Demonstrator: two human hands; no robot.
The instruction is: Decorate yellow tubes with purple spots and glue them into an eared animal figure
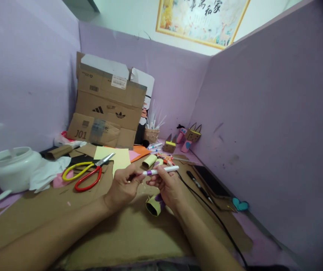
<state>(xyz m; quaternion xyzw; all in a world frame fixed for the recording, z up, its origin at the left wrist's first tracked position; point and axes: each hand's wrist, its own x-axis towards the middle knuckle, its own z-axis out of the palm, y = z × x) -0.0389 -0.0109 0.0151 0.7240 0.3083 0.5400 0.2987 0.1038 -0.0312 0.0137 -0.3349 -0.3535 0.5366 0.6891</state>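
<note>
A white marker with a purple band [167,169] is held level between my two hands, above the cardboard sheet. My left hand [124,185] pinches its left end, and the fingertips hide that tip. Thumb and fingers of my right hand [167,183] close around the white barrel. Just below the right hand lies a yellow paper tube [153,207] with a purple patch, its open end facing me; the hand covers part of it. Beyond the hands rest another yellow tube [149,161] and a further one with purple marks [158,162].
Scissors with red and yellow handles [89,174] lie left of my hands, near a white teapot [14,167]. A black cable [206,206] crosses the cardboard sheet [121,241]. To the right are a black pen [199,186] and phone [212,181]. A folded carton [109,105] stands behind.
</note>
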